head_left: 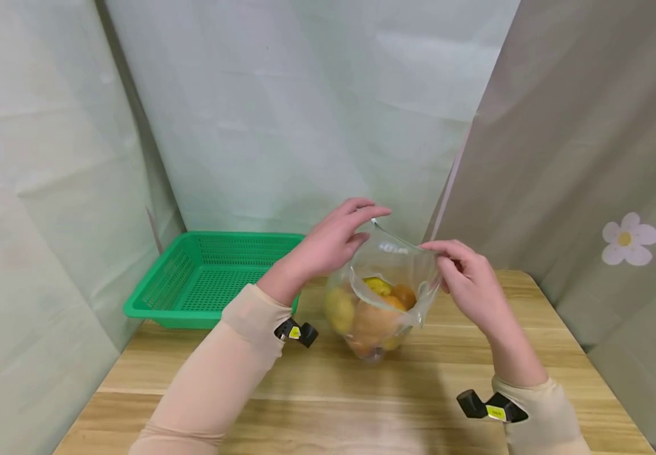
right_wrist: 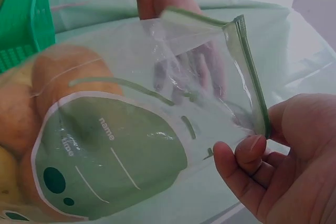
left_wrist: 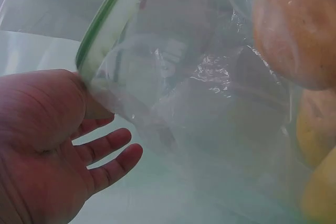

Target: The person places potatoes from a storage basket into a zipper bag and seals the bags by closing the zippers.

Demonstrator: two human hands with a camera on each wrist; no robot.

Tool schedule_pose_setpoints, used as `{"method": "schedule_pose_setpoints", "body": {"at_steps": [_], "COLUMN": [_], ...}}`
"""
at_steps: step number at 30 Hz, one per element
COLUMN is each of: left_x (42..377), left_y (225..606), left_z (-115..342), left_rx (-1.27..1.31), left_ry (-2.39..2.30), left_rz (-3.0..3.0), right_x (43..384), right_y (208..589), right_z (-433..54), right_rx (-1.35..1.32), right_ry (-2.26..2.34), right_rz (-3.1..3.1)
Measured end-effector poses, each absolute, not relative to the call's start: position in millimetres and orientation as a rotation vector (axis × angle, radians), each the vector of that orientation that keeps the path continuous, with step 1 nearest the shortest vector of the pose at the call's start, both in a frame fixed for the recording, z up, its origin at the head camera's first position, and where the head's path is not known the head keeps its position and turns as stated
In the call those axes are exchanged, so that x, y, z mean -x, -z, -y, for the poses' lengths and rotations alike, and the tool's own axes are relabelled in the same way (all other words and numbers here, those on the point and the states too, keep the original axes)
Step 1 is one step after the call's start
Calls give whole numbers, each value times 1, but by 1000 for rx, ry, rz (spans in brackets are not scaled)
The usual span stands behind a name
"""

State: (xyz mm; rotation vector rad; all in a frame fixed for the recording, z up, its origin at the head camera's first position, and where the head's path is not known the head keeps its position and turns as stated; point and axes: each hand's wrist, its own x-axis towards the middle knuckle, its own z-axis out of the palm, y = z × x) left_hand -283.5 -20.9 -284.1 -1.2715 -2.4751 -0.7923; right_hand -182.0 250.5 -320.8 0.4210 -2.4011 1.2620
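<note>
A clear zip bag (head_left: pixel 399 256) with a green zip edge (right_wrist: pixel 251 69) and a printed green label (right_wrist: pixel 113 150) is held up over the table, its mouth apart. Inside it lie several fruits, among them an orange-coloured one (left_wrist: pixel 296 30) and a yellow one (head_left: pixel 339 311). My left hand (head_left: pixel 334 240) pinches one end of the bag's rim between thumb and forefinger, its other fingers loosely extended. At the opposite corner, my right hand (head_left: pixel 470 281) grips the zip edge between thumb and curled fingers.
A green plastic basket (head_left: pixel 188 314) with slotted walls stands at the back left of the wooden table (head_left: pixel 328 404), beside my left forearm. Pale cloth curtains (head_left: pixel 316 114) hang behind and at both sides; the right one bears printed flowers.
</note>
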Motion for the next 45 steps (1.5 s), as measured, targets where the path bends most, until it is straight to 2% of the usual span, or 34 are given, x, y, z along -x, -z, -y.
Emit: {"method": "schedule_pose_setpoints", "body": {"at_steps": [8, 15, 31, 45], "left_x": [290, 293, 292, 298], "left_y": [281, 279, 266, 265], "left_z": [22, 25, 21, 28], "left_rx": [1233, 1126, 963, 828], "left_ry": [713, 782, 754, 771], "left_rz": [2552, 2601, 2561, 2562], "right_x": [200, 200, 142, 127], "right_y": [305, 301, 307, 321], "right_z": [-256, -257, -250, -238], "right_rx": [-434, -399, -440, -417], "right_ry": [-1281, -1305, -1173, -1065], "right_rz": [2485, 2485, 2627, 2694]}}
